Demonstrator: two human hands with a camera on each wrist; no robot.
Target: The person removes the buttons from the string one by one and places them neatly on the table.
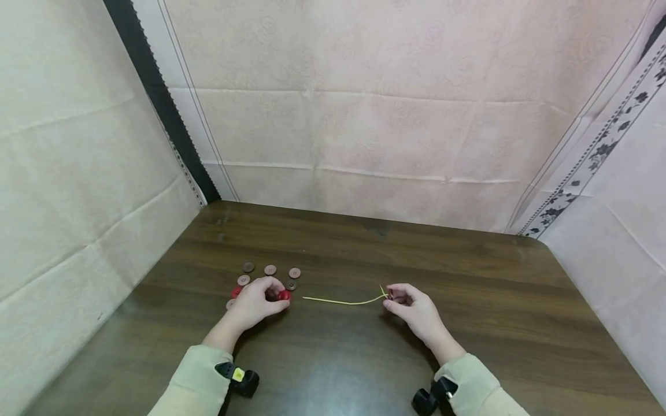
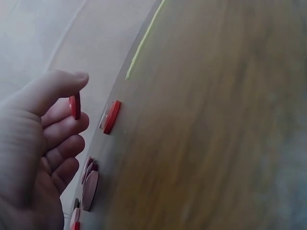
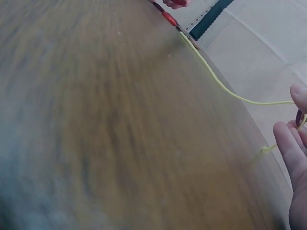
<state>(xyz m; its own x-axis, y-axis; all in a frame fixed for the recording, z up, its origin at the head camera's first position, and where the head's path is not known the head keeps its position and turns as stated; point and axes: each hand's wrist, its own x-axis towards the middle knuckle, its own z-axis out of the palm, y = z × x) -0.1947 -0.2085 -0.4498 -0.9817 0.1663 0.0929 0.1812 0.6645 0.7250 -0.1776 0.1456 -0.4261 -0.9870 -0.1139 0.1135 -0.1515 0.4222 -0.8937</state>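
Between thumb and fingers, my left hand (image 1: pixel 255 301) pinches a red button (image 2: pixel 75 106), held on edge above the table in the left wrist view. Another red button (image 2: pixel 112 117) lies on the table just beyond those fingers. My right hand (image 1: pixel 418 315) pinches a dark red button (image 3: pixel 299 118), partly hidden by the fingertips. A yellow string (image 1: pixel 343 303) runs from this button leftward across the table, its free end near the left hand. The string's short tail (image 3: pixel 269 149) sticks out by the right fingers.
Around the left hand lie several loose buttons: a brown one (image 1: pixel 248 267), pink ones (image 1: pixel 270 270), a dark one (image 1: pixel 291 285) and a red one (image 1: pixel 236 291). The brown wooden table (image 1: pixel 333 358) meets pale cloth hangings (image 1: pixel 364 133) at its back and sides.
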